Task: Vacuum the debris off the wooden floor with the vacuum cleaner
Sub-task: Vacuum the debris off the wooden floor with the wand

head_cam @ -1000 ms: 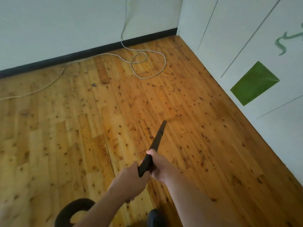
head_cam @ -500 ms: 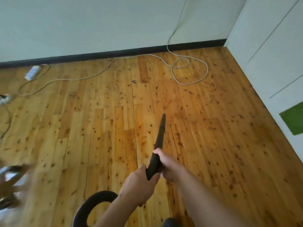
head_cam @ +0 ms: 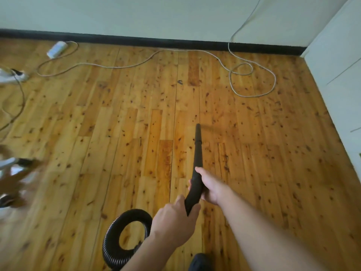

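Both hands hold the black vacuum nozzle tube point(head_cam: 197, 151), which points forward and down at the wooden floor point(head_cam: 117, 145). My right hand point(head_cam: 212, 185) grips the tube around its middle. My left hand point(head_cam: 173, 222) grips its rear end, where the black ribbed hose point(head_cam: 115, 237) curls in a loop behind. The nozzle tip hovers near the floor's middle. A small dark piece of debris point(head_cam: 180, 81) lies further ahead, well beyond the tip.
A white cable point(head_cam: 252, 81) loops across the floor near the black baseboard point(head_cam: 156, 41). A white power strip point(head_cam: 56, 49) lies at the far left, another plug block point(head_cam: 17, 75) below it. White cabinet panels point(head_cam: 340, 61) stand right. Blurred objects point(head_cam: 13, 177) sit at the left edge.
The view has swung left, so the cabinet slid right and the power strip came into view. The nozzle now points straighter ahead; both hands keep their hold on it.
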{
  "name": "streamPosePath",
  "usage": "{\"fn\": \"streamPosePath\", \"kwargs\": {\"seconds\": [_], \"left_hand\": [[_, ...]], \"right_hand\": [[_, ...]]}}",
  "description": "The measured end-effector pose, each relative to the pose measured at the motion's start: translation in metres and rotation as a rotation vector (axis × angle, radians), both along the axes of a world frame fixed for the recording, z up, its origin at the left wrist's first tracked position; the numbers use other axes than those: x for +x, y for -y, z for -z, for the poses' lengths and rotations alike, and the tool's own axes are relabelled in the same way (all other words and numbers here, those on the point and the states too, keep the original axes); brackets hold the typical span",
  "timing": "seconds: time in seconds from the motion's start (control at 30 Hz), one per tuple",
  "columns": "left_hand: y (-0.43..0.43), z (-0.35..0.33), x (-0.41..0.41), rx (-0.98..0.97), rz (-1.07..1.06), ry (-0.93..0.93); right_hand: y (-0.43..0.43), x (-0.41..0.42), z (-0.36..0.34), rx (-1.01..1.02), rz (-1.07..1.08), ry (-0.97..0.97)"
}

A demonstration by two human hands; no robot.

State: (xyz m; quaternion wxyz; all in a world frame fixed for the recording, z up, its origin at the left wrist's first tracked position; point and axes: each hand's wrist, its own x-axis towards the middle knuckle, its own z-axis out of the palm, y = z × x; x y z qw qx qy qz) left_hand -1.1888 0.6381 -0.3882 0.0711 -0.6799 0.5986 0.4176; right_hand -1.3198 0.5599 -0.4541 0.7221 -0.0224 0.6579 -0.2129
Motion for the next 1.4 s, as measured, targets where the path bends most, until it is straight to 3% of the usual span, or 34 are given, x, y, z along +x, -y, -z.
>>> {"fn": "streamPosePath", "kwargs": {"seconds": [0.27, 1.03, 1.2, 1.4], "left_hand": [[0.003, -0.013, 0.062, 0.084, -0.126, -0.037], [-0.038, -0.046, 0.242, 0.199, -0.586, -0.202], [-0.039, -0.051, 0.268, 0.213, -0.624, -0.215], [-0.034, -0.056, 0.261, 0.250, -0.541, -0.283]], "right_hand": [[0.006, 0.077, -0.008, -0.016, -0.096, 0.051], [-0.005, 0.310, -0.034, -0.047, -0.672, -0.013], [-0.014, 0.338, -0.040, -0.095, -0.742, -0.071], [-0.010, 0.319, -0.045, -0.089, -0.683, -0.148]]}}
